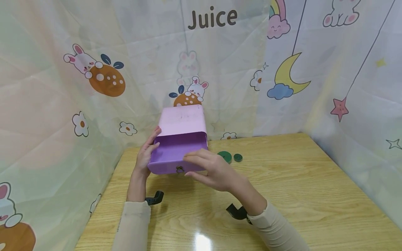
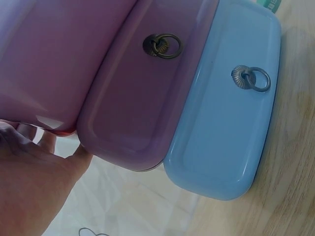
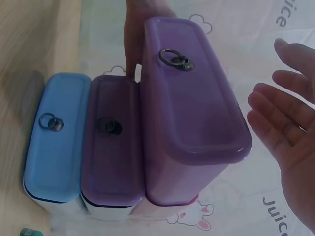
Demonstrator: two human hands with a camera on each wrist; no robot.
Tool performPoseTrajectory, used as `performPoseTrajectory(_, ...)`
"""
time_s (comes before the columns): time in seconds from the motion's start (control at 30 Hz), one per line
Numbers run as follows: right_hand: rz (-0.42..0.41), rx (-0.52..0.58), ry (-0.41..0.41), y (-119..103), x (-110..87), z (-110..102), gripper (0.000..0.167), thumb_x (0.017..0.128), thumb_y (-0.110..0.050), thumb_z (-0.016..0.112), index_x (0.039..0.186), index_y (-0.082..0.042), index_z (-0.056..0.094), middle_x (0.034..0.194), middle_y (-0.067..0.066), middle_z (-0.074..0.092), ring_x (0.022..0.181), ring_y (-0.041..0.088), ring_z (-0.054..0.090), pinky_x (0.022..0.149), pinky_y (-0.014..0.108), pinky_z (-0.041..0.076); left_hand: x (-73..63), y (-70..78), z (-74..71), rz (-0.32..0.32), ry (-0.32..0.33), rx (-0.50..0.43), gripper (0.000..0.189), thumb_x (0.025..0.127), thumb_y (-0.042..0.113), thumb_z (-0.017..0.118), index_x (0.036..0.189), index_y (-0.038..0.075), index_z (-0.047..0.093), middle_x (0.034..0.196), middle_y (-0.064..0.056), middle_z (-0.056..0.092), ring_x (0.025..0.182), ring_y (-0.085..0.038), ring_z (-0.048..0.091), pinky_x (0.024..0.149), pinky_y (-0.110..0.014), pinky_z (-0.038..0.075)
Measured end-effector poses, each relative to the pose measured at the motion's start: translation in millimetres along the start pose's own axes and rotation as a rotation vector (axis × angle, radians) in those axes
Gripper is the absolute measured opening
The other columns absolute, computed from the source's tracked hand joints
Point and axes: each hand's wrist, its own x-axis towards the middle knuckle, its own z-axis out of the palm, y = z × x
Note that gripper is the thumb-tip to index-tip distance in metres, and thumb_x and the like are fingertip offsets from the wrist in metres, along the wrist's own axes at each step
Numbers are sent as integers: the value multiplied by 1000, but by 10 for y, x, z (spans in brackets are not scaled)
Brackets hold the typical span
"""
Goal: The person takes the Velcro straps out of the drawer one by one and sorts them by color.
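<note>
A small cabinet with a pink top (image 1: pixel 183 120) stands near the back of the table. Its upper purple drawer (image 1: pixel 174 168) is pulled out, showing the purple inside, and a metal ring hangs on its front. Below it, a second purple drawer (image 2: pixel 133 103) and a light blue drawer (image 2: pixel 221 108) are closed, each with a ring pull. My left hand (image 1: pixel 145 157) rests against the cabinet's left side, thumb near the open drawer's rim. With fingers extended, my right hand (image 1: pixel 216 170) hovers at the right part of that drawer's front; the right wrist view (image 3: pixel 295 113) shows a gap between them.
Two round green pieces, a larger one (image 1: pixel 225 157) and a smaller one (image 1: pixel 238 158), lie on the table right of the cabinet. Printed curtains (image 1: pixel 226 76) hang behind and at the sides of the wooden table (image 1: pixel 298 181). Both wrists wear black camera mounts.
</note>
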Motion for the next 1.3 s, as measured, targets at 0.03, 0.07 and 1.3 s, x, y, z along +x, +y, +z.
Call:
performPoseTrajectory(0.03, -1, 11, -8, -11, 4, 10, 43, 91, -20, 82, 129, -6, 69, 128, 5, 72, 120, 18, 68, 105, 28, 55, 1, 1, 0, 1, -1, -1, 51, 109, 3, 38, 159, 9, 41, 172, 11, 27, 162, -11, 7, 133, -48, -4)
performPoseTrajectory(0.07, -3, 21, -19, -19, 4, 25, 43, 90, -18, 82, 129, -5, 69, 126, 5, 73, 117, 17, 69, 103, 26, 56, 2, 1, 0, 2, -3, -1, 51, 109, 3, 37, 159, 8, 41, 172, 11, 26, 162, -11, 7, 133, -48, -4)
performPoseTrajectory(1.3, 301, -247, -333, -97, 56, 529, 7, 105, -21, 63, 100, -22, 58, 80, -11, 63, 60, 5, 49, 49, 19, 40, 8, -3, 1, 16, -7, -13, 50, 109, 4, 40, 159, 5, 40, 173, 7, 25, 162, -12, 7, 133, -48, -4)
